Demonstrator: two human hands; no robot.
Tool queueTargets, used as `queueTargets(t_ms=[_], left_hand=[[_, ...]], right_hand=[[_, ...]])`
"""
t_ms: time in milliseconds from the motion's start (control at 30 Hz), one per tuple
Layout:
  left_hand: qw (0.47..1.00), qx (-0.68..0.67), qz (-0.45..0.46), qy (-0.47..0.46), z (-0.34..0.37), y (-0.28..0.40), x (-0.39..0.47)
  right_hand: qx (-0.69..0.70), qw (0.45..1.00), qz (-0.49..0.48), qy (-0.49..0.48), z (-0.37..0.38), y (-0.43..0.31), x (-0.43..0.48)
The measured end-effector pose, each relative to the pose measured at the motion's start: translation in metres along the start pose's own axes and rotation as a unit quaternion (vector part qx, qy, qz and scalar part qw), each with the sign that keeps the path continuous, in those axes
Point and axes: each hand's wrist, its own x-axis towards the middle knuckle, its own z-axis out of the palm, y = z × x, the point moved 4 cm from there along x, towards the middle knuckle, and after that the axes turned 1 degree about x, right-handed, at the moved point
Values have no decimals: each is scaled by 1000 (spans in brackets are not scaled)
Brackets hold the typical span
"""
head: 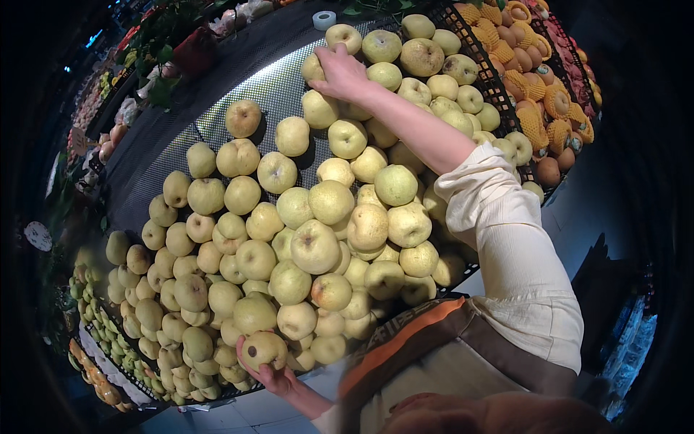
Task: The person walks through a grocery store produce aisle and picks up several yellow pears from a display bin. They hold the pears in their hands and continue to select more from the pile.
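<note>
My left hand (275, 380) is at the front edge of the display, its fingers around a yellow-green pear (264, 350) that has a dark round spot. Stretched across the heap, my right hand (345, 74) grips another pear (312, 69) near the back, thumb and fingers on its sides. A pear (344, 38) sits just beyond the right fingers. Below that hand lies one more pear (320, 109). Between my hands spreads a large mound of pears (315, 247), stacked in layers, some with brown patches.
A black mesh mat (217, 116) shows behind the pears, with a roll of tape (324, 20) on it. Black plastic grating (490, 89) separates the pears from brown fruit in yellow foam nets (558, 100). A potted plant (195, 51) stands at the back left.
</note>
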Motion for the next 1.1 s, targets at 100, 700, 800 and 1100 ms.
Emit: queueTargets(t_ms=[100, 700, 800, 1100], left_hand=[[1000, 0, -4, 16, 3, -1, -3], [999, 4, 17, 50, 15, 2, -5], [999, -11, 29, 43, 10, 1, -3], [999, 16, 29, 18, 11, 2, -3]], right_hand=[[49, 998, -3, 43, 6, 0, 10], [608, 610, 176, -476, 54, -200, -111], [665, 496, 165, -533, 68, -216, -120], [721, 493, 303, -382, 57, -249, -158]])
